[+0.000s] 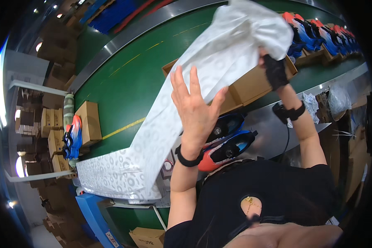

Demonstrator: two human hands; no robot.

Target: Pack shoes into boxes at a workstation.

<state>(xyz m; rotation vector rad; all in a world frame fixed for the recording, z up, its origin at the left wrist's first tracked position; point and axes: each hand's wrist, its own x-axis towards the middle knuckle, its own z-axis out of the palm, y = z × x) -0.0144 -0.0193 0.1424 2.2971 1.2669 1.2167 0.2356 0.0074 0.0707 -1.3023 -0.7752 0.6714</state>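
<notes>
A long white sheet of wrapping paper [213,62] with a pale grey ring print stretches from the lower left up over the green belt. My right hand [273,68], in a black fingerless glove, grips the sheet near its upper end, where the paper billows and bunches. In front of the sheet, my left hand [195,109] is raised with its fingers spread, holding nothing. An open brown cardboard box [254,84] lies partly hidden behind the paper. Just right of my left wrist, a pair of blue, orange and black sports shoes [231,146] rests on the metal ledge.
A stack of printed paper [111,175] lies at the left. Across the green conveyor belt [124,82], a shoe [73,138] stands by a cardboard box [89,124]. More shoes in boxes [318,39] line the far right. Clear plastic bags [339,99] lie beyond my right forearm.
</notes>
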